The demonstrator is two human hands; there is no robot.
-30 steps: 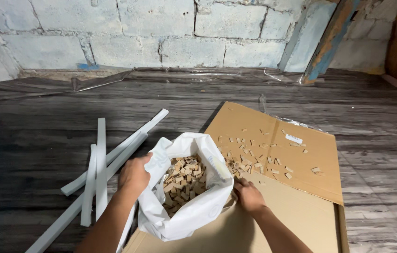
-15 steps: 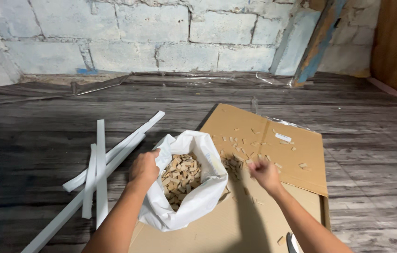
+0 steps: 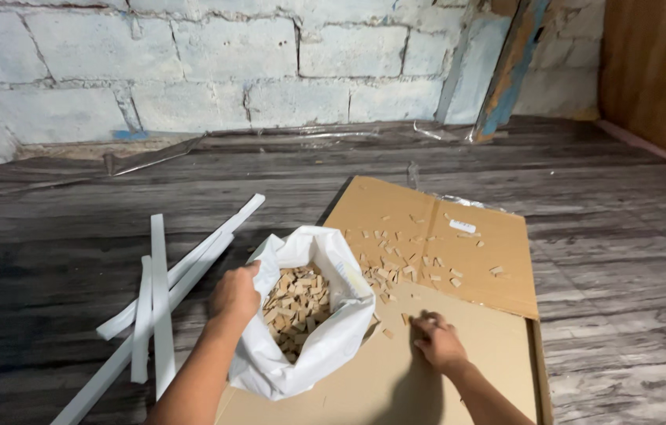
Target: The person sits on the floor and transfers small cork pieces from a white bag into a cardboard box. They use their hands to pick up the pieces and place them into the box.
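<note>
The fingers of the left hand (image 3: 234,293) are curled over the near left rim of a white sack (image 3: 325,346) and pinch the fabric; their tips are hidden behind the rim, so how deep they reach cannot be told. The fingers of the right hand (image 3: 437,340) are drawn together and pressed down on the cardboard sheet (image 3: 427,378), just beside a few small wooden pieces (image 3: 396,271); whether a piece is held under them cannot be made out, since the fingertips are covered by the back of the hand.

The sack is seen lying on the near left part of the cardboard, its mouth held open and turned up and away toward the wall, its long axis running from the near edge toward the far left. It is filled with the same small tan wooden pieces; its bottom is cut off by the lower edge of the view. More pieces are scattered on the cardboard to the right of the sack's mouth.

White strips (image 3: 161,299) are laid on the dark plank floor (image 3: 49,236) to the left, their near ends cut off. A block wall (image 3: 191,71) is seen beyond
</note>
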